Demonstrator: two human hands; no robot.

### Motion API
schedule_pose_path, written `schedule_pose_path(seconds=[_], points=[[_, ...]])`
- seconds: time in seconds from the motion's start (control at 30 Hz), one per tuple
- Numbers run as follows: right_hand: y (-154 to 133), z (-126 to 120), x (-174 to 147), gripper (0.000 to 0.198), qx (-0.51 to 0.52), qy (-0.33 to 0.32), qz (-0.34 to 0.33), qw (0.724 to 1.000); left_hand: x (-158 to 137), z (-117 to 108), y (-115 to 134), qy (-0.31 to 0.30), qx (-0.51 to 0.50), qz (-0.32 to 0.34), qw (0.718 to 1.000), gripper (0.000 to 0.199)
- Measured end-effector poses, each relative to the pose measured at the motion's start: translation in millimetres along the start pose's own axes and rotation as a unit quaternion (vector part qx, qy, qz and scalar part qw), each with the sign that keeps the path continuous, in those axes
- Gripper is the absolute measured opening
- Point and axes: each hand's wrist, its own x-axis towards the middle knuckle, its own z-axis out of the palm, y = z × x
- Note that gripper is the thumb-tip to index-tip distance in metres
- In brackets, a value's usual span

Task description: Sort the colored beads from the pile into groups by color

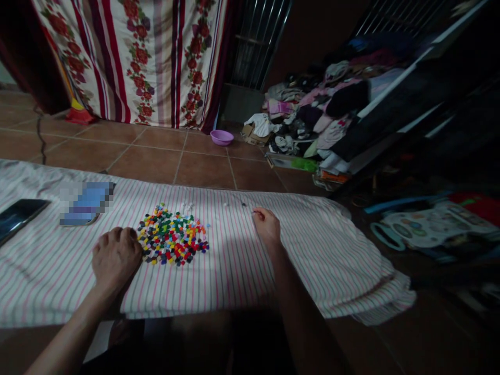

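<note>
On striped cloth (230, 276), two phones (86, 204), one cropped; left hand (118, 255), grip unclear, flanks pieces (174, 234); right hand (268, 226) pinches an indistinct speck (254, 212).

flowered curtain (156, 62) is hanging at the back | red-and-yellow object (80, 113) is lying at its left foot | purple basin (222, 137) is sitting on the tiled floor (156, 161) near its right edge | heap of clothes (332, 112) is spreading farther right | dark phone (23, 216) and blurred-out device (88, 203) are lying at left on the striped cloth (312, 245)
</note>
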Motion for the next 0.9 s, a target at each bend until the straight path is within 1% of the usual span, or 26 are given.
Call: schedule_pose_path(seconds=[0.1, 0.23, 0.4, 0.53, 0.73, 0.9], points=[[11.9, -2.0, 19.0, 0.028, -0.027, 0.0, 0.012, 1.0, 0.0, -2.1, 1.1, -0.007, 0.0, 0.001, 1.0, 0.033], [26.0, 1.8, 41.2, 0.027, -0.065, 0.005, 0.031, 0.997, -0.4, -3.5, 2.6, -0.006, -0.006, 0.002, 1.0, 0.033], [35.7, 10.5, 58.9, 0.028, -0.108, -0.006, 0.014, 0.994, -0.5, -3.0, 2.9, 0.007, -0.028, 0.011, 1.0, 0.031], [39.0, 16.8, 63.5, 0.028, -0.134, -0.017, 0.006, 0.991, -0.3, -1.1, 2.1, 0.016, -0.03, 0.017, 0.999, 0.032], [40.4, 20.7, 59.9, 0.027, -0.155, -0.06, 0.005, 0.986, -0.5, 0.1, 2.2, 0.009, -0.005, 0.013, 1.0, 0.03], [35.2, 21.2, 57.6, 0.026, -0.178, -0.067, 0.01, 0.982, -0.8, -3.3, 4.0, 0.005, -0.012, 0.008, 1.0, 0.032]])
